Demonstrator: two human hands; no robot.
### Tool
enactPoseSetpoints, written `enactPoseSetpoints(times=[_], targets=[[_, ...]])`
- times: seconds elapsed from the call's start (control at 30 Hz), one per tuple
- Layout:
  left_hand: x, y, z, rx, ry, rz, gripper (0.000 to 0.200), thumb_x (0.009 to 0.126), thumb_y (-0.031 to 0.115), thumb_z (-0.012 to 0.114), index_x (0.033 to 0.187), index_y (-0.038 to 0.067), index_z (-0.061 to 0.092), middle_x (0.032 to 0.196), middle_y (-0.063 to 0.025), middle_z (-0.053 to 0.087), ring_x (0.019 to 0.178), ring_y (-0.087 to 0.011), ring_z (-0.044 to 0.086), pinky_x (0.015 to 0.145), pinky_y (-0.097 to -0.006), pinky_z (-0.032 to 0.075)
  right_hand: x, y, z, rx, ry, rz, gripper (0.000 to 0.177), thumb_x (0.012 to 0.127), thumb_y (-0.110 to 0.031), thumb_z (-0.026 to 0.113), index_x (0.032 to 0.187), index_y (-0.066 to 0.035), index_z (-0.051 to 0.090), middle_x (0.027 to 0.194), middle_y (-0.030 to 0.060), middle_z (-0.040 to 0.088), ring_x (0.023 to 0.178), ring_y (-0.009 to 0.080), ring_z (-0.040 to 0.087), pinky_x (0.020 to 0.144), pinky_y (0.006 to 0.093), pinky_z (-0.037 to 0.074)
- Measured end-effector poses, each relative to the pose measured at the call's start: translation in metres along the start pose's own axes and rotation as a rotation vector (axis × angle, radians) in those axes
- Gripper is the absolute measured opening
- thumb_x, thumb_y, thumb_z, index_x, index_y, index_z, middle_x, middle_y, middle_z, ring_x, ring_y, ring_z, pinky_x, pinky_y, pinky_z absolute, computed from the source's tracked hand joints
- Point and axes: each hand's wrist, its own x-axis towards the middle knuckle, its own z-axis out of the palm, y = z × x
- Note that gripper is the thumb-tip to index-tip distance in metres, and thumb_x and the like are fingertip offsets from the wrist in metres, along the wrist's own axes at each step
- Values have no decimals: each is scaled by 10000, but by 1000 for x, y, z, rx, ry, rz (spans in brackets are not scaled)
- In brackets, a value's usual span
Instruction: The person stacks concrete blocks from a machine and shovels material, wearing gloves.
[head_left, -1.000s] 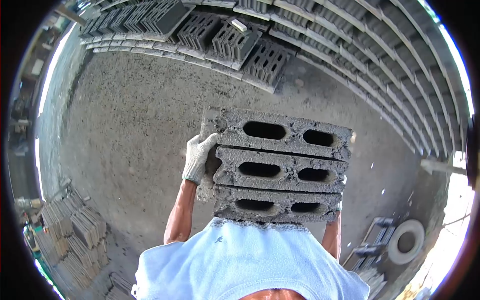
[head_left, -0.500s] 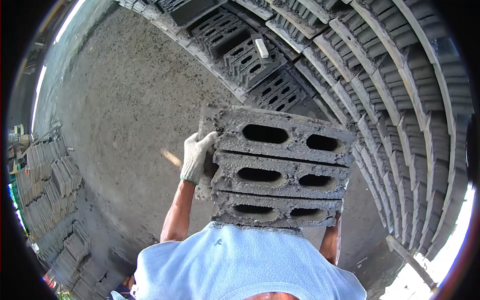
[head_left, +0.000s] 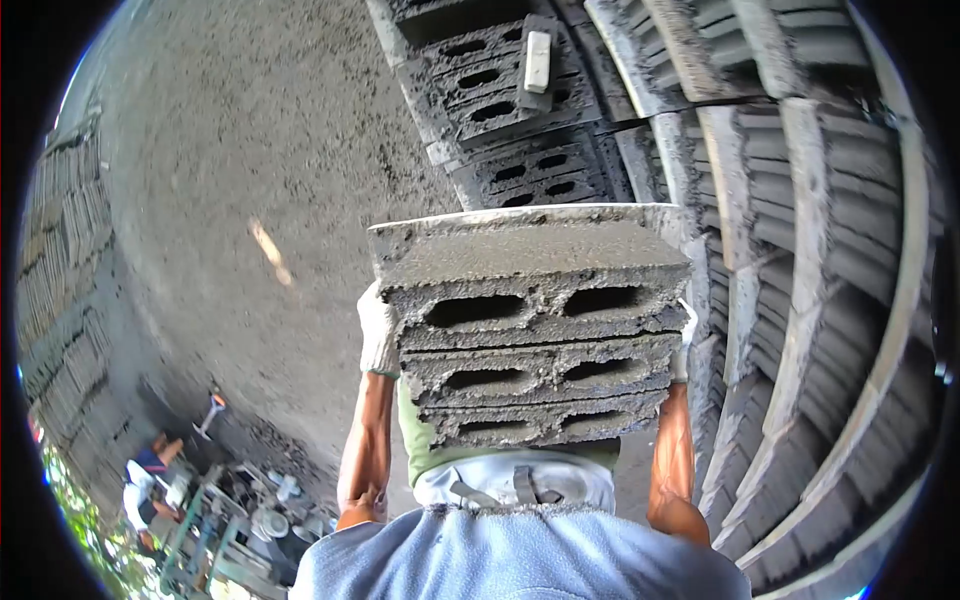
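A board carrying three damp grey hollow concrete blocks is held in front of my body. Each block shows two oblong holes toward me. My left hand, in a white knitted glove, grips the load's left side; its fingertips are hidden. On the opposite side my right hand, also gloved in white, holds on, mostly covered by the blocks. Beyond the load, more hollow blocks stand on the floor, with a small white bar on top of them.
Tiered rows of boards bearing blocks rise close on my right. A short wooden stick lies on the concrete floor. Stacked boards line the left. At lower left are a shovel, machinery and another person.
The view has turned right toward the rows. The load has levelled and shifted slightly left, tipping so its top face shows. My right glove has come into view, as have the machinery and shovel.
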Motion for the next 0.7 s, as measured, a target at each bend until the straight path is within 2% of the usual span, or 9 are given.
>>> enactPoseSetpoints(times=[0.07, 0.17, 0.2, 0.27, 0.37, 0.43, 0.63, 0.67, 0.7], targets=[[14, -34, 25, 82, 60, 4, 260, 949, 26, 463, 1009, -37, 708, 868, -12, 702, 786, -98, 582, 734, -268, 478, 52, 47, 1, -200, 7, -219, 401, 942, -201, 653, 644, -11, 466, 628, 30, 327, 604, 136, 296, 555, 368, 303], [55, -86, 60, 21, 64, 35, 153, 946, 18, 527, 974, -6, 675, 870, -25, 689, 787, -116, 592, 727, -275, 489, 108, 80, 13, -221, -22, -232, 339, 965, -166, 612, 690, 26, 565, 620, 72, 372, 604, 157, 342, 565, 366, 334], [66, -100, 70, 10, 66, 41, 155, 948, 22, 526, 982, -7, 673, 884, -29, 688, 799, -120, 592, 737, -279, 488, 125, 92, 18, -320, -72, -399, 167, 941, -110, 593, 911, 6, 710, 651, 107, 490, 595, 204, 459, 585, 363, 396], [93, -126, 91, -12, 51, 48, 159, 951, 31, 523, 998, -8, 670, 912, -37, 684, 823, -129, 593, 757, -286, 487, 161, 113, 27, -565, -71, -811, 294, 901, -68, 582, 1166, -45, 706, 747, 132, 599, 647, 263, 577, 614, 368, 456], [127, -151, 118, -49, 34, 61, 169, 955, 43, 519, 1022, -9, 665, 953, -49, 679, 859, -142, 594, 788, -297, 485, 198, 126, 51, -278, -66, -531, 159, 923, -144, 615, 962, -14, 698, 691, 155, 581, 585, 277, 520, 566, 388, 413], [154, -170, 137, -75, 31, 66, 177, 958, 51, 516, 1038, -10, 661, 981, -57, 676, 883, -151, 594, 809, -305, 483, 247, 146, 75, -168, -57, -357, 308, 947, -237, 638, 777, 19, 637, 598, 177, 497, 528, 272, 422, 536, 403, 356], [190, -198, 159, -110, 41, 88, 206, 967, 76, 508, 1086, -13, 651, 1064, -80, 666, 956, -177, 596, 870, -327, 479, 307, 148, 111, -299, -115, -660, 198, 941, -216, 633, 939, -33, 707, 614, 153, 479, 529, 281, 468, 516, 399, 358], [197, -201, 162, -115, 41, 93, 212, 968, 80, 507, 1094, -13, 649, 1078, -84, 664, 968, -182, 597, 880, -330, 479, 321, 153, 115, -506, -48, -908, 254, 930, -244, 652, 897, 4, 694, 608, 149, 514, 522, 252, 473, 517, 387, 364], [201, -204, 164, -125, 40, 98, 217, 970, 84, 505, 1102, -14, 648, 1092, -88, 662, 980, -186, 597, 891, -334, 478, 331, 157, 119, -405, -73, -765, 295, 920, -270, 666, 869, 20, 687, 594, 149, 513, 516, 227, 468, 517, 381, 367]])
